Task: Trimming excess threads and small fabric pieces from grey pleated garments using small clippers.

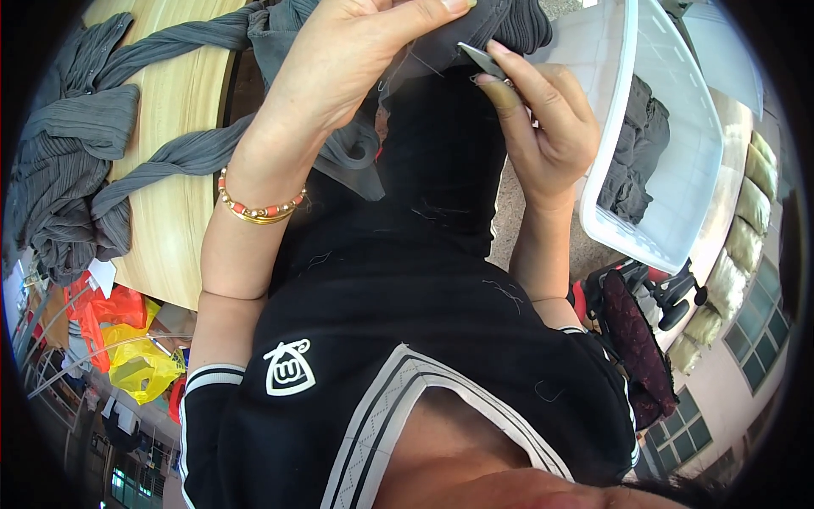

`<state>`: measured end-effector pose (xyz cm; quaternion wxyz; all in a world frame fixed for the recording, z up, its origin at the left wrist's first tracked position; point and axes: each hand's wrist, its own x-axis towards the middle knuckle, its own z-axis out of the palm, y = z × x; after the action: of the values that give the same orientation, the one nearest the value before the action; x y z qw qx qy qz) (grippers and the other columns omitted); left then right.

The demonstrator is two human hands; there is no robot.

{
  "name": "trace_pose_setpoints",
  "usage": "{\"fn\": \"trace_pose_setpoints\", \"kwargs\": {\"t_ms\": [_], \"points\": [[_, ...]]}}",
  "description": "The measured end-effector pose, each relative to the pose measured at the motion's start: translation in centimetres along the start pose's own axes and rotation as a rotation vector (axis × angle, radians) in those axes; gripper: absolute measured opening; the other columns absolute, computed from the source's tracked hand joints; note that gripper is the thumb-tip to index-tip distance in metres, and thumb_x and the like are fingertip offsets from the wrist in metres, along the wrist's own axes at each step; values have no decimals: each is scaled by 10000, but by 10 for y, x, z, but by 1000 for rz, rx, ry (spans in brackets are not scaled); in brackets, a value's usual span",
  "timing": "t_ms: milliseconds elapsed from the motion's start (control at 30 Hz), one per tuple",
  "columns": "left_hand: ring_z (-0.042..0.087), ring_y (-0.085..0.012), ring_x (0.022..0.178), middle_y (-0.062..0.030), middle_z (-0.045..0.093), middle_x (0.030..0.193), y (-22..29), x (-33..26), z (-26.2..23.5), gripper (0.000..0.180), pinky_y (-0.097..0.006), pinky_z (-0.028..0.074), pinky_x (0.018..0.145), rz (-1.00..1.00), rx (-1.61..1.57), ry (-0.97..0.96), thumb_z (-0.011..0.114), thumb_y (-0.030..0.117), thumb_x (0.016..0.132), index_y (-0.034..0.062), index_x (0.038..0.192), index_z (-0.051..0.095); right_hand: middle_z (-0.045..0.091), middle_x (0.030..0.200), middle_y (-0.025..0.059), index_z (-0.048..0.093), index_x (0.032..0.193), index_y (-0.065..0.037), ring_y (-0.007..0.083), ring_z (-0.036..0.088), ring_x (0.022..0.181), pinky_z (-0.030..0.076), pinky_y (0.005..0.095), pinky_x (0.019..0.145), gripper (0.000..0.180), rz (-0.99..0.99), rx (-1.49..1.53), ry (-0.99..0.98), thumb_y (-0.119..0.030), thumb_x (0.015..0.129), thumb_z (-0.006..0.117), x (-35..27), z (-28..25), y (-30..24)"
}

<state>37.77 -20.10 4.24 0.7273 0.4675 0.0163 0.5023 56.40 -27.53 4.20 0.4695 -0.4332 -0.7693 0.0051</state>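
My left hand (348,59) is closed on a dark grey ribbed garment (521,30) at the top of the view, with the thumb pressed along its edge. Its fingertips run out of the picture. Between the thumb and fingers of my right hand (551,127) are small thread snips (483,61), their pointed metal blade aimed left at the cloth. Blade and garment lie close together; I cannot tell whether they touch. Loose threads hang from the fabric. Twisted grey lengths of cloth (182,157) stretch from my lap toward the left.
A pale wooden table (174,81) on the left bears a heap of grey ribbed cloth (64,187). To the right stands a white plastic bin (598,199) with dark fabric (636,144) inside. Red (106,310) and yellow bags (140,360) hang at lower left.
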Motion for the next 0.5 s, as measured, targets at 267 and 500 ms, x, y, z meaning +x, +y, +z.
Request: {"fn": "trace_pose_setpoints", "kwargs": {"t_ms": [267, 500], "points": [[601, -20, 832, 21, 683, 948, -5, -10, -12, 171, -163, 485, 747, -33, 94, -43, 585, 133, 1044, -2, 1086, 682, 637, 954, -13, 698, 1151, 24, 46, 554, 809, 441, 190, 721, 205, 773, 818, 140, -39, 956, 687, 30, 16, -8], [639, -60, 907, -8, 692, 1027, 24, -17, 3, 178, -197, 514, 818, -545, 336, 339, 553, 113, 1054, -9, 1125, 660, 605, 785, -68, 654, 917, -60, 7, 507, 674, 386, 163, 602, 88, 835, 835, -30, -111, 970, 701, 39, 16, 8]]}}
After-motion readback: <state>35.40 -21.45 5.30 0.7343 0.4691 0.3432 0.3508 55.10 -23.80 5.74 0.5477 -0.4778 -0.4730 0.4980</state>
